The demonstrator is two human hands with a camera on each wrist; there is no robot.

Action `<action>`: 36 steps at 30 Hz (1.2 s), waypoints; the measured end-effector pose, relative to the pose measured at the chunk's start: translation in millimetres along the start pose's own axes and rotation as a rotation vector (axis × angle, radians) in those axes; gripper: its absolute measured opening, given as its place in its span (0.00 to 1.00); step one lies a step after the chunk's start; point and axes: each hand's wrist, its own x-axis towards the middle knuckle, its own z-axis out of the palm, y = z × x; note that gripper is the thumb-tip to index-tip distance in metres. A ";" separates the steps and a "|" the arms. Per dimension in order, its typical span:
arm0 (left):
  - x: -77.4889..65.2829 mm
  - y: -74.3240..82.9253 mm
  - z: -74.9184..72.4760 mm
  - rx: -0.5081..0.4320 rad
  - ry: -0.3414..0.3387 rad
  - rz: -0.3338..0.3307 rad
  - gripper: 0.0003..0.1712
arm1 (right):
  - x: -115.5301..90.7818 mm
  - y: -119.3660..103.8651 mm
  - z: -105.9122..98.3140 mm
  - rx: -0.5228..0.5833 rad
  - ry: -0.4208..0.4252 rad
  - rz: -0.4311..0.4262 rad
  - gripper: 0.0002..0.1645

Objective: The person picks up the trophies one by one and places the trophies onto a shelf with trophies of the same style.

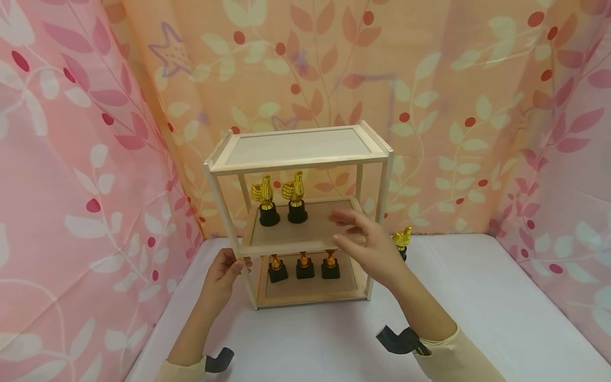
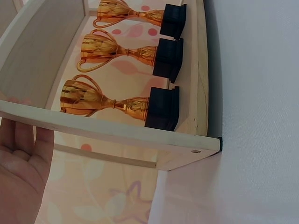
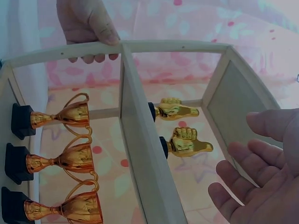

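A pale wooden three-tier shelf (image 1: 300,164) stands on the white table. My left hand (image 1: 224,273) grips its front left post, just below the middle tier; the right wrist view shows those fingers curled round the post. My right hand (image 1: 365,244) is at the middle tier's right front, fingers loosely bent and holding nothing. Two gold thumbs-up trophies (image 1: 297,201) on black bases stand on that tier's left part. On the bottom tier, three gold cup trophies (image 2: 112,102) with square black bases stand in a row; in the head view their cups are mostly hidden.
One more gold thumbs-up trophy (image 1: 402,239) is on the table right of the shelf, partly behind my right hand. Floral cloth (image 1: 439,106) hangs at the back and both sides of the white table (image 1: 482,313). The shelf's top tier (image 1: 296,146) has raised side rails.
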 end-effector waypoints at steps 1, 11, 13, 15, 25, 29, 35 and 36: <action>-0.1 0.1 0.1 0.001 -0.001 0.002 0.10 | -3.1 0.5 -1.5 -0.004 0.007 -0.010 0.28; 0.8 -1.2 0.1 -0.005 -0.011 0.028 0.10 | -31.5 9.8 -19.6 -0.040 0.131 -0.110 0.27; 0.7 -0.9 0.3 -0.001 -0.005 0.022 0.10 | -36.1 10.4 -24.3 -0.048 0.152 -0.111 0.28; 0.4 -0.5 0.2 0.005 0.000 0.018 0.10 | -40.1 11.3 -29.2 -0.050 0.172 -0.112 0.28; -1.7 -0.6 -0.6 -0.027 -0.020 0.015 0.12 | -51.8 28.1 -57.2 -0.101 0.252 -0.112 0.30; -1.1 -0.6 -0.2 -0.022 -0.008 0.010 0.12 | -54.7 34.2 -67.4 -0.176 0.290 -0.084 0.29; -0.4 -0.6 1.3 -0.021 0.007 0.014 0.09 | -56.2 48.2 -82.3 -0.272 0.338 -0.019 0.29; -0.4 -0.7 1.3 -0.020 0.005 0.020 0.09 | -56.1 52.2 -84.8 -0.277 0.347 -0.010 0.29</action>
